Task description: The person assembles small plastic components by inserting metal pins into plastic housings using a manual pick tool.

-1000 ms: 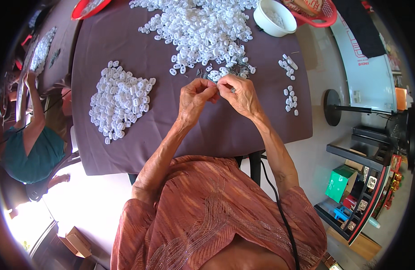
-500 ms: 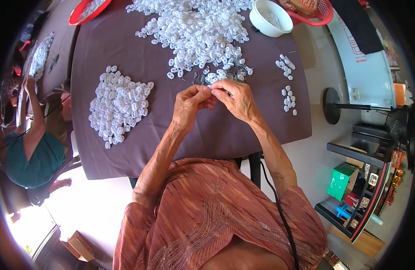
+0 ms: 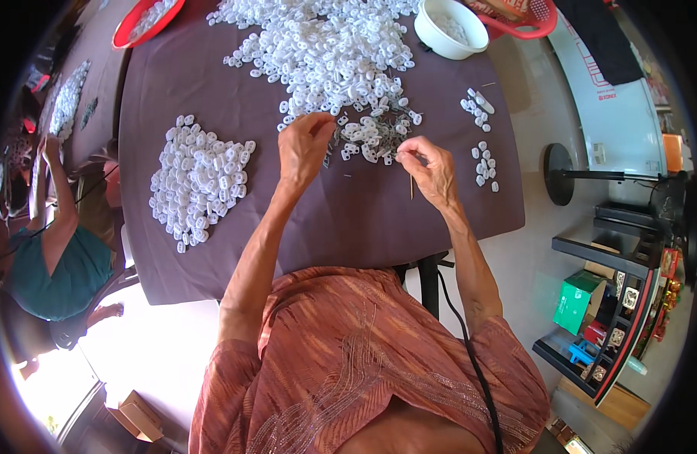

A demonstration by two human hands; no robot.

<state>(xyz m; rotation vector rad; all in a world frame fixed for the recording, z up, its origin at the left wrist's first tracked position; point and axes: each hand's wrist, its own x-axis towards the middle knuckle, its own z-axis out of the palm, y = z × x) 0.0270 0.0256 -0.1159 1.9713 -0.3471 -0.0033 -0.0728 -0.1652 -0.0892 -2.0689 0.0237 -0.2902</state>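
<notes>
My right hand (image 3: pixel 433 172) pinches a thin wooden stick (image 3: pixel 412 187) that points down toward the tablecloth. It hovers beside a small heap of white oval pieces (image 3: pixel 369 135) mixed with thin grey bits (image 3: pixel 397 106). On the other side of that heap is my left hand (image 3: pixel 303 150), its fingertips closed together at the edge of the large white pile (image 3: pixel 325 60). Whatever those fingertips hold, if anything, is too small to make out. The white pieces are small, each with two holes.
A separate heap of white pieces (image 3: pixel 198 181) lies at left on the brown tablecloth (image 3: pixel 303 250). Several loose pieces (image 3: pixel 484 163) sit at right. A white bowl (image 3: pixel 453 49), a red basket (image 3: pixel 541 23) and a red basin (image 3: pixel 121 34) stand farther back. Another person (image 3: pixel 57 257) works at left.
My hands, together over the small heap before, have parted: the left moved up and left to the large pile, the right moved right. The small heap and the stick now show.
</notes>
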